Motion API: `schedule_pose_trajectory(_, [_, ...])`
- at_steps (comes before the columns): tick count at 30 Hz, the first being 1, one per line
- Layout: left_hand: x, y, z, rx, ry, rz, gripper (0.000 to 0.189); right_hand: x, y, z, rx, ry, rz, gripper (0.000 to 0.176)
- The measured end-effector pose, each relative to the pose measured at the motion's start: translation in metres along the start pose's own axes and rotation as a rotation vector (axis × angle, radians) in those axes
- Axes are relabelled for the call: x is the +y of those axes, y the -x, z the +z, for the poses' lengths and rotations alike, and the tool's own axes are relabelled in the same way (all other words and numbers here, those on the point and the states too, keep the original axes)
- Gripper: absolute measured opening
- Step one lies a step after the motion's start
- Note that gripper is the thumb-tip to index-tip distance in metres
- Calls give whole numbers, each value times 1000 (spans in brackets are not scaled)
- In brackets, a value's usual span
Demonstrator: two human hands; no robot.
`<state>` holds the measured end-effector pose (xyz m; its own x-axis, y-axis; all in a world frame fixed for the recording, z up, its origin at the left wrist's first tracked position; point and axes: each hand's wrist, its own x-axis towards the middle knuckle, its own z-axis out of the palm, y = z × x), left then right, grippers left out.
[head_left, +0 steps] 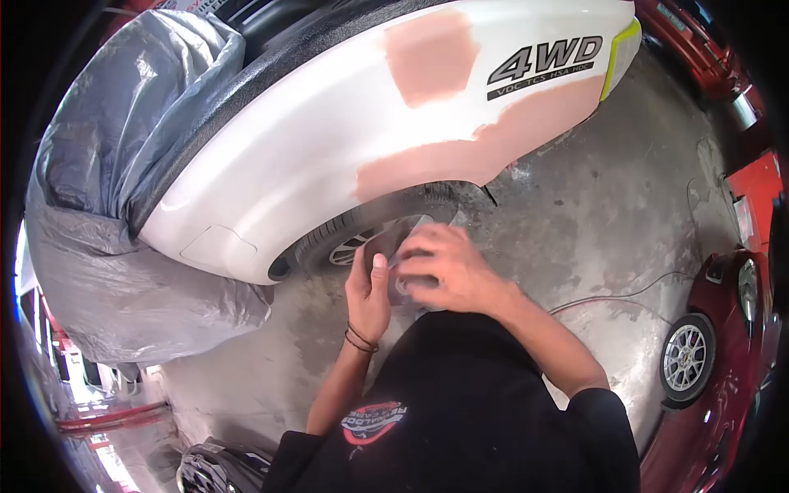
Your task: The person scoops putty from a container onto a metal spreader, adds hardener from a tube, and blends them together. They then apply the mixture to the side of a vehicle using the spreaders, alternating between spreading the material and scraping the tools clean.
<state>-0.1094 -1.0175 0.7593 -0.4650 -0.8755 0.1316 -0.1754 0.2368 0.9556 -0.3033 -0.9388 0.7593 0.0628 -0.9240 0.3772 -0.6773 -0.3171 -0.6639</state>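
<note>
In front of my chest my left hand [368,294], with dark bands at the wrist, is closed with its thumb raised. It grips a thin, greyish sheet [380,244], whose kind I cannot tell. My right hand [444,267] is slightly blurred by motion, its fingers curled at the sheet's right side. Just beyond both hands is the car wheel [341,244], partly covered by them. Above it curves a white car body panel [304,123] with dull pinkish patches [431,57] and a "4WD" decal [545,62].
Grey plastic sheeting [123,164] covers the car's left part. A dark red car [707,411] stands at the right, near a hose or cable [616,298] on the concrete floor [608,197]. Another wheel-like object [209,472] is at the lower left.
</note>
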Motion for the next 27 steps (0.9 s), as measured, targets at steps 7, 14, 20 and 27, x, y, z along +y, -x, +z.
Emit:
schedule_pose_trajectory(7, [26,-41,-28,419,347,58,40,0,9,6,-100,-80,-24,30])
schedule_pose_trajectory(14, [-38,-9,-9,212,975,-503,39,-14,-4,12,63,-702,-41,44])
schedule_pose_trajectory(20, [-28,8,-15,194,969,-623,40,47,27,-11,-88,-123,78,39])
schedule_pose_trajectory(27, [-51,4,-8,244,644,-301,43,-7,-14,-6,31,33,-139,26])
